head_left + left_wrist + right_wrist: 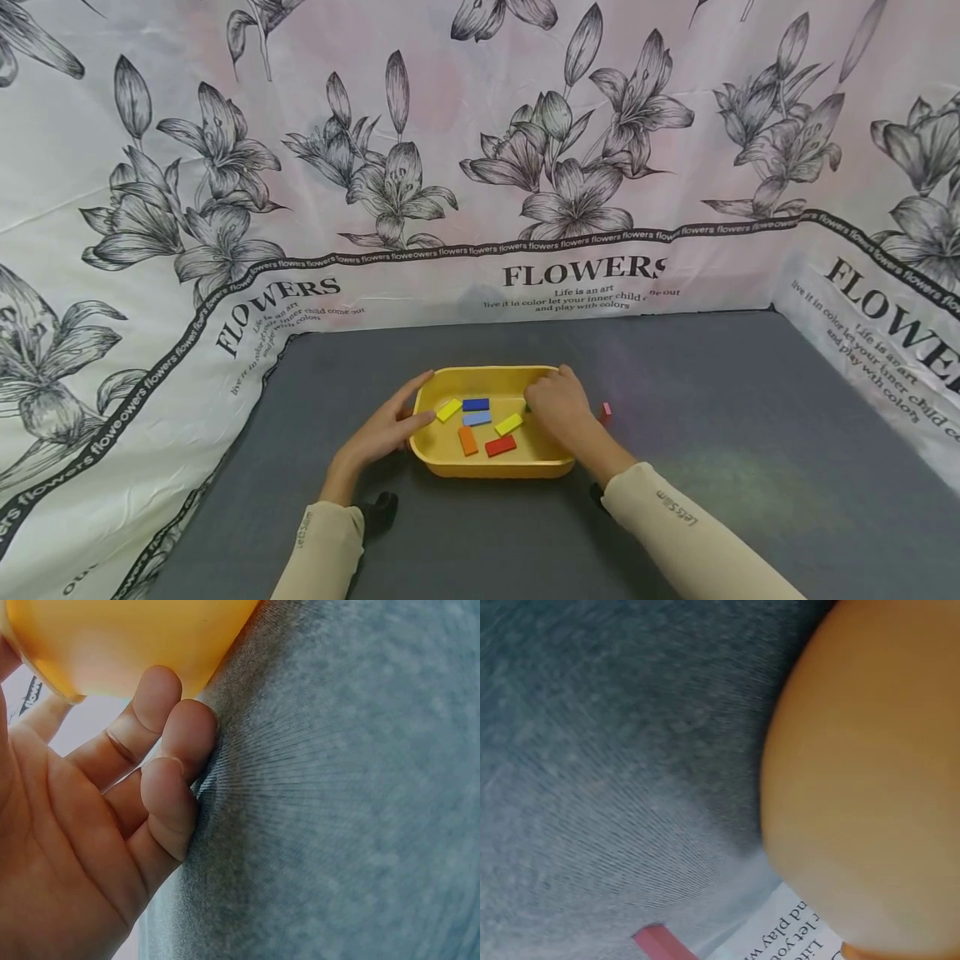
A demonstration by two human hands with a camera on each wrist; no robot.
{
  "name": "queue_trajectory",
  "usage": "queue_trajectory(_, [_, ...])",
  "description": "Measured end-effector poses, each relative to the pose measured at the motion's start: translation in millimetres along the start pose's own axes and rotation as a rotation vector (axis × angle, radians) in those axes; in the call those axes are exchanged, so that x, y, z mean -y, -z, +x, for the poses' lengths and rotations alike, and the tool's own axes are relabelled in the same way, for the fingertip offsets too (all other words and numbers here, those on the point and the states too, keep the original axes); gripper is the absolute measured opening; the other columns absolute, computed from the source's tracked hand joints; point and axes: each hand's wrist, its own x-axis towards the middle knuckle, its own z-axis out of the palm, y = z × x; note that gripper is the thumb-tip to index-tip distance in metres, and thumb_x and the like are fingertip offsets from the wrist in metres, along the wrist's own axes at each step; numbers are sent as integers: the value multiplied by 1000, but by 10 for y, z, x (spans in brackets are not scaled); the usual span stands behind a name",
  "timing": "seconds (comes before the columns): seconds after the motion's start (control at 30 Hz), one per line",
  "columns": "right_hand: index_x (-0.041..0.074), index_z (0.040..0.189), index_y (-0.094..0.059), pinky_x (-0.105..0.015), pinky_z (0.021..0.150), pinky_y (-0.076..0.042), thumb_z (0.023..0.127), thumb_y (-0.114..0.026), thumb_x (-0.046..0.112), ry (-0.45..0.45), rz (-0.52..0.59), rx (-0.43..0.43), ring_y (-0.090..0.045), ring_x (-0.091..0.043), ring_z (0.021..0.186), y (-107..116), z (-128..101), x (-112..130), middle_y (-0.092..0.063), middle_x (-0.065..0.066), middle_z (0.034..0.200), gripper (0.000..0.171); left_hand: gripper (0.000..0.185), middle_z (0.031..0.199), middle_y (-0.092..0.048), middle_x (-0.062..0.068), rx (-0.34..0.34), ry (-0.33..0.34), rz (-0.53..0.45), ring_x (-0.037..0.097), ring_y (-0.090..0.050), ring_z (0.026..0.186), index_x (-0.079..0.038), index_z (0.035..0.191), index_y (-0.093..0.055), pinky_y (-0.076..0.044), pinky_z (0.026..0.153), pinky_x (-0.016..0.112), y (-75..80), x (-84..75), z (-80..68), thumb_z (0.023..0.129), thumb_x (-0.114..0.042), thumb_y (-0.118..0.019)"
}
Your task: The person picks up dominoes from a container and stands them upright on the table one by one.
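Note:
A shallow yellow plastic tray (495, 471) sits on the dark table. My left hand (386, 429) holds its left rim, thumb over the edge and index finger along the outside. In the left wrist view the other fingers (187, 735) curl beside the tray's wall (112, 645). My right hand (561, 407) reaches over the right side into the tray, fingers bent down around a small green block (527, 408), mostly hidden. Inside lie small rectangular blocks: yellow (449, 410), dark blue (476, 405), light blue (477, 419), another yellow (508, 425), orange (468, 441) and red (500, 446).
A red block (606, 412) stands on the table just right of the tray, partly behind my right hand. The dark grey tabletop (712, 400) extends around the tray. White flower-printed cloth (420, 292) hangs at the back and both sides.

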Motion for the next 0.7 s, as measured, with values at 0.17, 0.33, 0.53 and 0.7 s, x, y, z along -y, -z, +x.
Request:
queue_trajectory(0.17, [18,88,-73,-42,84,-42,93,-69,6,24,-5,30,-63,-26,87,23,5,-9,-75,-1,90,13,70,96,-62,20,-2,6,-2,24,-53,64,-35,162,-24,-48,62,35,-11,-25,-11,103,-30,-61])
queue_trajectory(0.33, [20,94,-76,-43,87,-44,91,-71,4,49,12,59,-67,-24,88,54,-18,-8,-77,-1,95,17,70,95,-63,16,-12,-3,1,22,-52,63,-40,161,-23,-48,60,34,-21,78,24,102,-34,-61])
queue_trajectory(0.53, [20,97,-78,-42,87,-46,90,-72,3,81,8,58,-65,-20,83,112,-31,-16,-76,0,92,19,70,92,-63,15,-14,-3,-5,21,-52,62,-39,161,-23,-47,59,33,-16,63,21,103,-33,-61])
queue_trajectory(0.7, [21,94,-78,-44,90,-49,87,-75,5,82,20,74,-63,-18,79,124,-34,-25,-74,1,85,18,69,95,-63,16,-8,1,0,22,-52,63,-41,160,-24,-47,60,32,-30,46,20,102,-34,-61])
